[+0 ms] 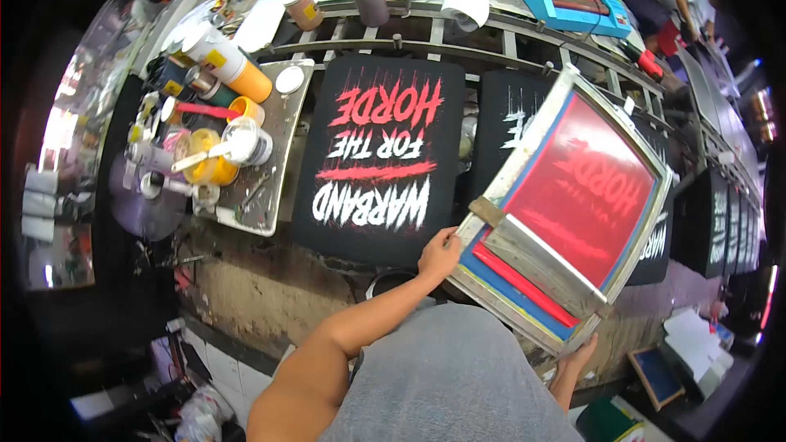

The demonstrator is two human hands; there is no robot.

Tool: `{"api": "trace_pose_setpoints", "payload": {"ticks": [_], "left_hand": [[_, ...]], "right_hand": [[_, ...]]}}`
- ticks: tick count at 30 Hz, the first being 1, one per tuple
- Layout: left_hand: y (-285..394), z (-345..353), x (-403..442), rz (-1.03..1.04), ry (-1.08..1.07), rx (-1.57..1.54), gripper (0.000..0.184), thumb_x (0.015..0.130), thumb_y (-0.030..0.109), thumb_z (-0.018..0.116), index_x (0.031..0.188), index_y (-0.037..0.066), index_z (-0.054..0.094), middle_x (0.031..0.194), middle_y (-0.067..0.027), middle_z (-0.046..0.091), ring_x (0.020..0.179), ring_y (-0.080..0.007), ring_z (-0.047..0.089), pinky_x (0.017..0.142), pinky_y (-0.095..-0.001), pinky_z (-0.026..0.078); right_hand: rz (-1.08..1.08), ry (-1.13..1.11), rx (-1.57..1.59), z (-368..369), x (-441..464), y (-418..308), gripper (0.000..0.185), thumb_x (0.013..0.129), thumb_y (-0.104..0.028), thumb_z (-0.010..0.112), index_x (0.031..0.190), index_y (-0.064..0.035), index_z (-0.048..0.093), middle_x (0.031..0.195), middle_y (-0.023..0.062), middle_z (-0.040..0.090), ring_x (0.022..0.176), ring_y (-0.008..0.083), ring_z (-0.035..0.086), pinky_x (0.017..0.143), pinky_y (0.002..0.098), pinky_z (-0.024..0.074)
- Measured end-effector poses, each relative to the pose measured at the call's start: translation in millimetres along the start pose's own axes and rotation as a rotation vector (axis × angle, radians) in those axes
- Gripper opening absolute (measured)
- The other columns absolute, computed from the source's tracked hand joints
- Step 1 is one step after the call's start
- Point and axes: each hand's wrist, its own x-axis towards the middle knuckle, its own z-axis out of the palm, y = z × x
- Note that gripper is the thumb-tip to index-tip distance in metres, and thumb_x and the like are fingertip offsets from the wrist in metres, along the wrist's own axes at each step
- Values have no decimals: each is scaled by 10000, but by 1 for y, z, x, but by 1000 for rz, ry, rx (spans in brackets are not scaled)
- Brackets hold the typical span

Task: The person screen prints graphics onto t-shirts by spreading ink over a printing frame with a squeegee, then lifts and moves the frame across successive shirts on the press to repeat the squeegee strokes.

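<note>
In the head view, tucking most of the right hand [580, 354] behind the lower corner of the screen frame [565, 86], hiding its fingers and leaving impossible to tell how wide or narrow. Covering much of the second black panel [499, 115] with the tilted frame, cutting off its white lettering. Blurring into the dark rim at the upper right, showing only partly: another person [696, 8]. Closing the left hand [440, 255] narrowly around the left edge of the screen frame, holding it slantwise just beside the first black panel [377, 241]. Stretching taut, glossy red mesh [585, 188] inside pale, paint-stained sides, and showing HORDE faintly through it. Lying straight and grey across the mesh: a long bar [557, 266], with a smooth red strip [524, 285] running alongside and blue bands edging it. Spreading flat, matte and round-cornered on the first panel, bearing rough red and white letters upside down. Crowding the stained tabletop [282, 127] at the left: a round white tub [246, 141] and a yellow-smeared pot [214, 169]. Running behind, ladder-like: metal rails [409, 47].
</note>
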Motion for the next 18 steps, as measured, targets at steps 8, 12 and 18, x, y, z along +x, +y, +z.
{"api": "trace_pose_setpoints", "payload": {"ticks": [8,12,18], "left_hand": [[-28,79,-73,-44,304,-169,401,962,373,529,1259,153,685,1113,-165,728,1089,-348,678,939,-425,508],[-33,89,-94,-74,404,-147,398,964,371,528,1261,164,693,1116,-170,727,1084,-343,682,936,-425,512],[-42,78,-97,-112,466,-104,406,958,380,531,1282,199,694,1165,-171,721,1110,-357,677,947,-432,512]], "right_hand": [[39,-215,-100,8,99,-93,545,1041,-478,456,1328,-41,610,1248,85,672,1149,244,632,1018,390,464],[59,-309,-101,6,120,-99,501,1047,-446,470,1316,-52,622,1242,66,675,1138,227,630,1005,369,467],[108,-308,-160,25,124,-92,492,1042,-452,493,1299,-57,635,1216,55,678,1106,215,640,981,357,477]]}}
